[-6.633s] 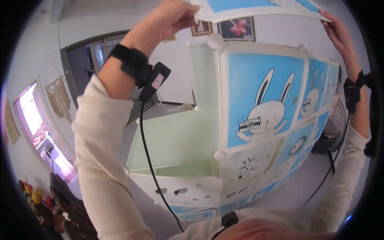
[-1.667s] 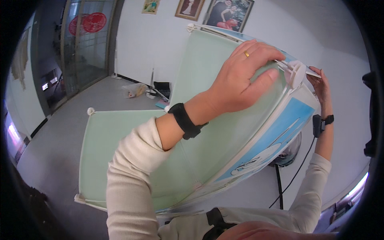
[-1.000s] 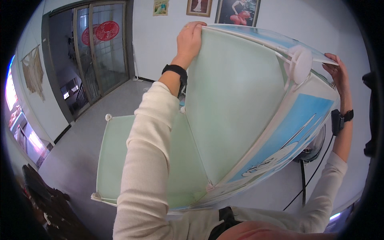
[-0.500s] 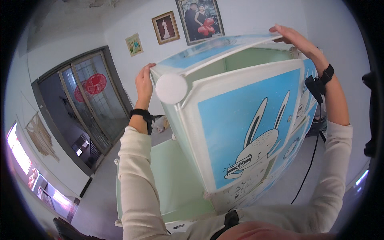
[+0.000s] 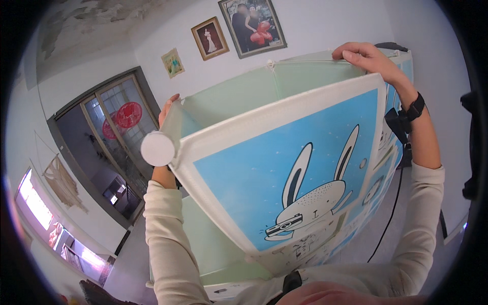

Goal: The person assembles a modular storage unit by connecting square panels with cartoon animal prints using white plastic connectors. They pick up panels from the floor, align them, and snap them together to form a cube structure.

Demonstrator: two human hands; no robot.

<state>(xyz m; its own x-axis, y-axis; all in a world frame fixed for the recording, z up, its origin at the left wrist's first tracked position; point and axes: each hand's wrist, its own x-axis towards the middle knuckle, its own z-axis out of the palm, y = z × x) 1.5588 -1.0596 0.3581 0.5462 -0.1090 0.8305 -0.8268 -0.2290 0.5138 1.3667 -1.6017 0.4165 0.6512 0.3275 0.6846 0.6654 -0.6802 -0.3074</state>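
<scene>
A pale green panel storage cabinet [image 5: 229,96] stands before me, open along its top. Its near face carries a blue door panel [image 5: 244,168] printed with a long-eared rabbit and a camera. Behind the left side edge, my left hand [image 5: 168,109] grips the frame, its palm hidden. A white round cap [image 5: 157,148] covers the corner joint just below that hand. My right hand [image 5: 368,60] is curled over the top right rim, with its thumb toward the inside. Both hands are closed on the cabinet.
A pale green lower section [image 5: 218,249] extends left of the raised part. A sliding glass door [image 5: 119,137] is at the left. On the far wall hang framed pictures [image 5: 252,28]. A black cable [image 5: 389,223] runs down at the right.
The cabinet's near left corner has moved left and down, with my left hand shifting left and lower. The blue printed top panel is out of sight, and the green interior shows more.
</scene>
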